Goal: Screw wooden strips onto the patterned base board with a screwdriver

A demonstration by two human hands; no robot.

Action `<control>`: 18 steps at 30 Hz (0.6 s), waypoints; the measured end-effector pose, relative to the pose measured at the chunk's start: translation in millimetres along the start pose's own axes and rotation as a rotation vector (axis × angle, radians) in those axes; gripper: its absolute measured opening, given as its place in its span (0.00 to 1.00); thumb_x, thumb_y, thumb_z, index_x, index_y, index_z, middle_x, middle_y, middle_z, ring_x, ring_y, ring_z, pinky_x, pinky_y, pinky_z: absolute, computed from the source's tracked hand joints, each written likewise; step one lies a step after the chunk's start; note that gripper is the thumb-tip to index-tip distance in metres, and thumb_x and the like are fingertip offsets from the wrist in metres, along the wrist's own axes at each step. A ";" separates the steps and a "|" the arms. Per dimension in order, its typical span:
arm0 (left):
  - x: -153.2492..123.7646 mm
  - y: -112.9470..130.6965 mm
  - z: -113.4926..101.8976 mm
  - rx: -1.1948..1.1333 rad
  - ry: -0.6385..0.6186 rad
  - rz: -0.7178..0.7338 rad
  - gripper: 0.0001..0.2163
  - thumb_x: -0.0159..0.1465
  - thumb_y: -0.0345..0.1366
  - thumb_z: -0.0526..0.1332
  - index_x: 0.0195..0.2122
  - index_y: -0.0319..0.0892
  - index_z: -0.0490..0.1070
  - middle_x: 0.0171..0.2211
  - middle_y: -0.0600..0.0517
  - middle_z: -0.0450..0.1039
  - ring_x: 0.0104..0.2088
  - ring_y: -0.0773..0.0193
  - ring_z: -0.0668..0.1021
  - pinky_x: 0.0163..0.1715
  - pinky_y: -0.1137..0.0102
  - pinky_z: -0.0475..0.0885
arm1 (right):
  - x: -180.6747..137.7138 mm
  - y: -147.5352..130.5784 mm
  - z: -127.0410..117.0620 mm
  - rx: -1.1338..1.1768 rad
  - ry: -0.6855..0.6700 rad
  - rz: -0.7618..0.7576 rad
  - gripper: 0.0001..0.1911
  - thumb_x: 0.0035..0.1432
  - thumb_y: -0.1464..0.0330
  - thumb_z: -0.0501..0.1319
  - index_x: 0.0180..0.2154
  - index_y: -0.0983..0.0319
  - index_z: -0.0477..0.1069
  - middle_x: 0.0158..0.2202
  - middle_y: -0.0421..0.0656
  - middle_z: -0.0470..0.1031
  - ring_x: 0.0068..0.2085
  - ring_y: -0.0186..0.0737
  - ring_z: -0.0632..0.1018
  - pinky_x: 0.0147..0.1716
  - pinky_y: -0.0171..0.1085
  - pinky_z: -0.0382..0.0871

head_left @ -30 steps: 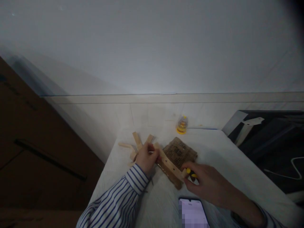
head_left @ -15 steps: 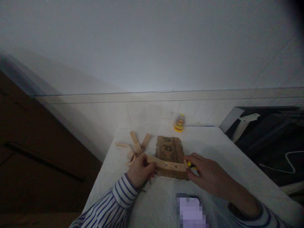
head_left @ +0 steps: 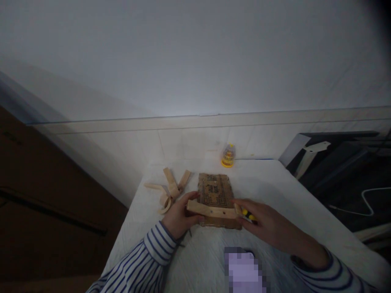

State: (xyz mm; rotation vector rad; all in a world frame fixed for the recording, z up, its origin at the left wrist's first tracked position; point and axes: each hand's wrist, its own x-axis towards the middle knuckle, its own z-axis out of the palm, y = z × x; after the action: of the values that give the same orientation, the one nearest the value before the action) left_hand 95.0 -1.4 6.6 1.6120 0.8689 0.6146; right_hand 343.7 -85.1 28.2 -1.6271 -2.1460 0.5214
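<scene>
My left hand point(head_left: 178, 215) is closed around the left end of a pale wooden strip point(head_left: 210, 211) with two dark holes or screw heads in its face. The strip lies across the near part of a brown cardboard piece point(head_left: 215, 191) printed with a black pattern. At the strip's right end, my right hand point(head_left: 259, 219) pinches a short wooden end piece point(head_left: 237, 209). A yellow-and-black tool handle point(head_left: 249, 214) shows within the same right hand, its tip hidden. Several joined wooden pieces point(head_left: 172, 189) lie beyond my left hand.
A clear container with a yellow base point(head_left: 227, 156) stands at the back of the white-covered table point(head_left: 259, 179), against the wall. A pixelated pale purple object point(head_left: 243, 270) lies at the near edge. Dark panels and a white cable point(head_left: 371, 203) are at the right.
My left hand has shifted from on top of the strip to around its left end, baring that end. The loose wooden pieces are now apart from the hand. The view has shifted slightly.
</scene>
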 end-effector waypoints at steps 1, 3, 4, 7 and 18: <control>1.1 -2.2 0.0 -0.027 -0.018 0.013 0.30 0.48 0.28 0.65 0.51 0.43 0.56 0.48 0.46 0.68 0.44 0.59 0.74 0.45 0.61 0.69 | -0.5 2.5 1.8 0.009 0.005 0.001 0.20 0.58 0.67 0.53 0.52 0.60 0.61 0.48 0.47 0.71 0.46 0.44 0.74 0.44 0.44 0.68; 3.3 -8.0 -0.2 -0.076 -0.060 0.019 0.32 0.48 0.27 0.65 0.53 0.44 0.53 0.51 0.45 0.66 0.46 0.59 0.73 0.48 0.60 0.67 | -1.6 6.2 5.2 0.007 0.015 -0.005 0.20 0.59 0.66 0.52 0.53 0.60 0.60 0.48 0.48 0.72 0.46 0.44 0.74 0.44 0.44 0.69; 4.2 -11.3 -0.4 -0.075 -0.075 0.014 0.32 0.49 0.28 0.65 0.53 0.44 0.52 0.51 0.45 0.67 0.46 0.59 0.73 0.48 0.60 0.67 | -2.1 7.4 6.5 0.000 0.020 -0.009 0.20 0.59 0.66 0.52 0.54 0.60 0.60 0.48 0.48 0.72 0.46 0.44 0.75 0.43 0.44 0.69; 6.2 -20.7 -0.5 -0.008 -0.057 0.010 0.30 0.51 0.29 0.64 0.53 0.44 0.52 0.49 0.45 0.69 0.44 0.58 0.75 0.44 0.60 0.71 | -3.3 9.8 8.9 -0.031 0.043 -0.033 0.20 0.60 0.66 0.52 0.54 0.61 0.60 0.46 0.48 0.74 0.43 0.43 0.76 0.40 0.42 0.71; 6.8 -26.0 4.6 0.036 0.059 -0.038 0.27 0.50 0.32 0.65 0.50 0.43 0.57 0.36 0.48 0.74 0.34 0.56 0.78 0.28 0.64 0.76 | -3.2 12.7 7.5 -0.123 0.030 -0.085 0.20 0.60 0.65 0.52 0.54 0.62 0.59 0.41 0.48 0.76 0.38 0.43 0.78 0.34 0.40 0.72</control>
State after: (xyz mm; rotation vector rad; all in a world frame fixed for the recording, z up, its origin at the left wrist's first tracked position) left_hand 97.2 3.4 -20.1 1.6132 0.9566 0.6252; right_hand 351.0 -85.3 15.0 -1.5876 -2.2529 0.3435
